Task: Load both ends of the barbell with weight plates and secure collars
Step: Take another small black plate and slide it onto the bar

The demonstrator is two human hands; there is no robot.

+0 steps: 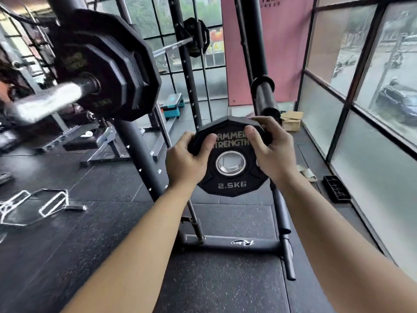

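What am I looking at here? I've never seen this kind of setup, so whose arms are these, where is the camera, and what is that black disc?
There is only one picture, from a camera worn on a person's head, looking forward and down, so the two bare arms are the wearer's own. The left hand and right hand together grip a small weight plate marked 2.5KG, holding it upright in the air by its upper edge. At upper left, the near end of the barbell already carries plates, blurred in this view; I cannot make out a collar there. Black frame posts of a rack stand on the rubber floor. Windows are at right.
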